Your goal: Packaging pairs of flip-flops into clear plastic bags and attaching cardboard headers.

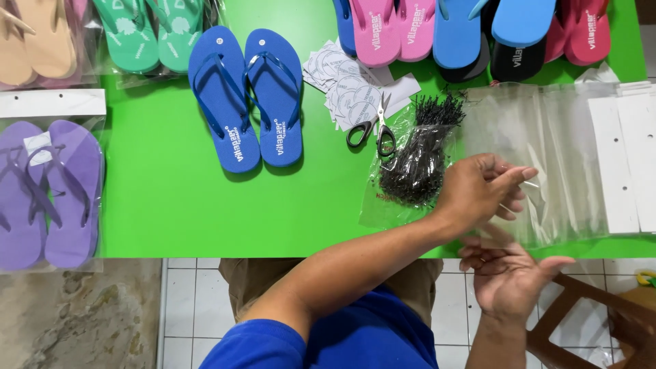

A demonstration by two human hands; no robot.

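My left hand [478,188] reaches across to the right side of the green table [171,205], with its fingertips pinched on the top clear plastic bag [547,150] of a flat stack. My right hand [509,273] is just below it at the table's front edge, with the palm open and the fingers spread. It touches the near edge of the same bag. A clear packet of black tag pins [417,160] lies right beside my left wrist. A loose pair of blue flip-flops [246,96] lies further left, apart from both hands.
Scissors [372,130] and round paper labels [342,82] lie at the centre back. Pink, blue and red flip-flops [458,27] line the far edge. Bagged purple flip-flops [48,191] lie at the left and teal ones [150,31] at the back left. White card headers [615,157] lie at the right.
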